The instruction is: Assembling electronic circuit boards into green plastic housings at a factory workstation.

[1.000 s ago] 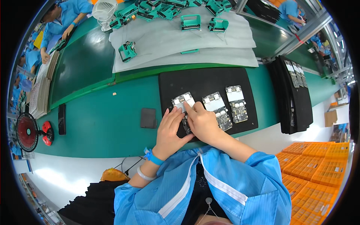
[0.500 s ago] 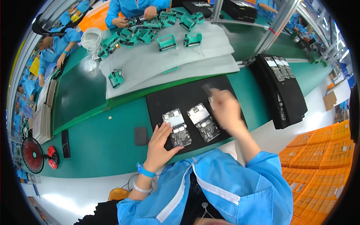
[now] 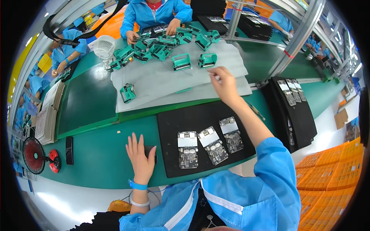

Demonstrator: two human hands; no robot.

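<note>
Reaching across the grey sheet (image 3: 162, 82), the right hand (image 3: 223, 82) pinches a small pale piece (image 3: 217, 78) (too small to identify) near a green part (image 3: 207, 60); the left hand (image 3: 141, 156) lies open, flat on the green counter (image 3: 100, 161), beside the black mat (image 3: 200, 115).

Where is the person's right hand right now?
In the head view the right hand is stretched forward, upper centre-right, over the grey sheet, just below the nearest green fixture.

There are three small circuit boards (image 3: 211, 143) on the black mat (image 3: 173, 123), two green holders (image 3: 194, 61) side by side on the grey sheet (image 3: 162, 86), and one red fan (image 3: 34, 156).
</note>
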